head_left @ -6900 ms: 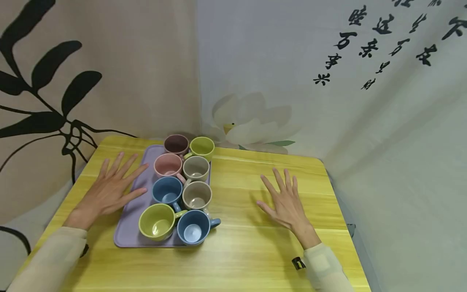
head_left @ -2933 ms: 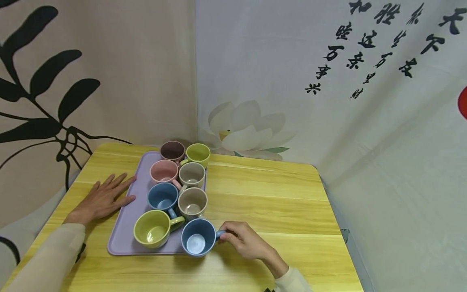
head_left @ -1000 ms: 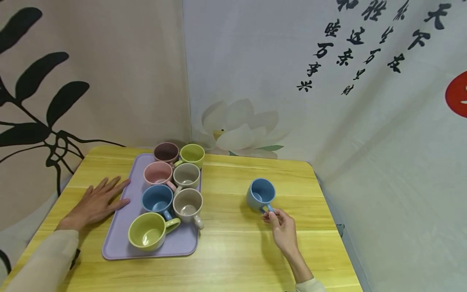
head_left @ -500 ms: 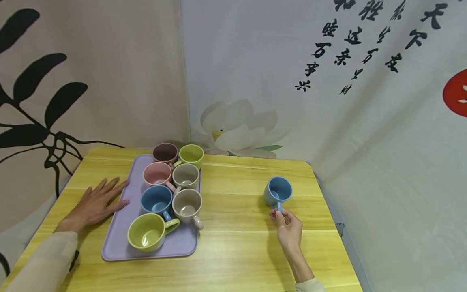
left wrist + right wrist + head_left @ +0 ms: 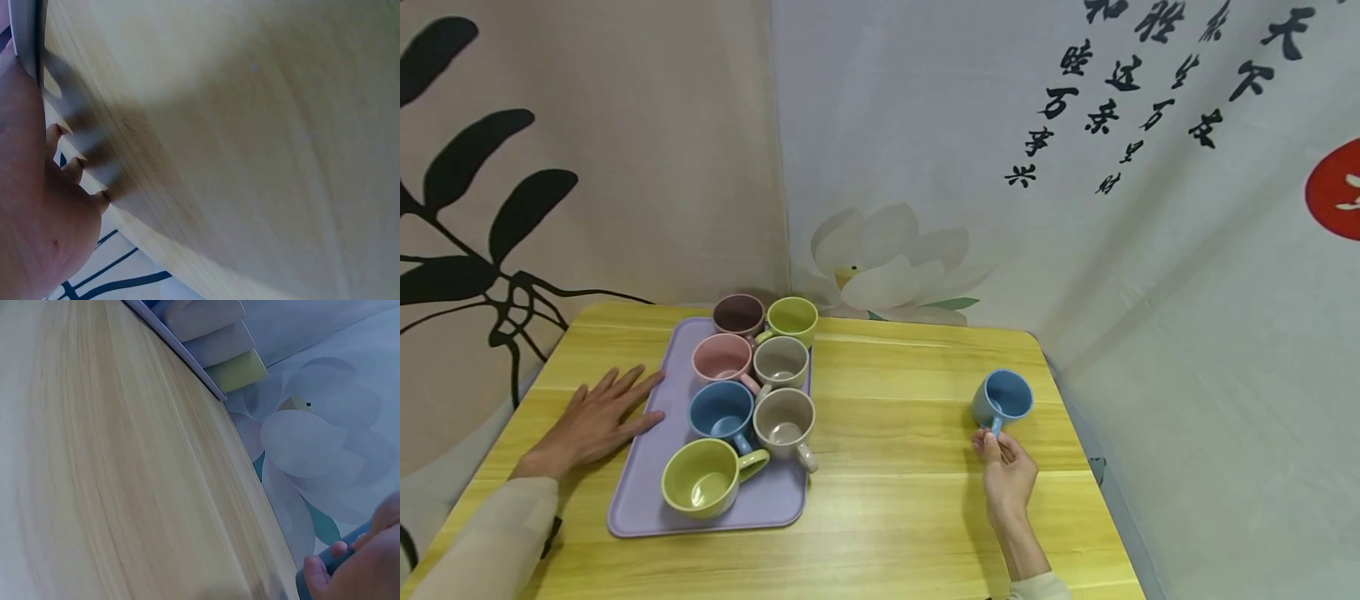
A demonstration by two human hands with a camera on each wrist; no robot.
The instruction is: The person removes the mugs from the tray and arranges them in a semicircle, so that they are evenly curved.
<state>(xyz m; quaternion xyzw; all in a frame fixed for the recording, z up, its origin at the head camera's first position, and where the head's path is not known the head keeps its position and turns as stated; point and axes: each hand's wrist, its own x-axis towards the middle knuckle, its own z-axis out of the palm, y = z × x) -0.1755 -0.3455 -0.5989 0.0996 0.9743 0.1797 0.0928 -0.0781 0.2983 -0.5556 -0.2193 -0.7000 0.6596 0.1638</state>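
Note:
My right hand (image 5: 1009,475) pinches the handle of a blue mug (image 5: 1004,395) at the right side of the table; whether the mug's base touches the wood is hard to tell. In the right wrist view only a strip of that blue mug (image 5: 322,557) shows beside my fingers. My left hand (image 5: 597,421) lies with fingers spread at the left rim of a lilac tray (image 5: 647,492). On the tray stand a green mug (image 5: 702,479), another blue mug (image 5: 721,410), a pink mug (image 5: 721,358), a dark purple mug (image 5: 739,315), two grey mugs (image 5: 784,421) and a second green mug (image 5: 793,318).
The wooden table (image 5: 880,517) carries the tray on its left half. Behind it hangs a pale curtain (image 5: 880,133) printed with leaves, a flower and writing. The table's right edge runs close beyond the held mug.
My right hand has taken the front blue mug by its handle off the tray and carried it right, turning its handle toward me. My left hand stays by the tray.

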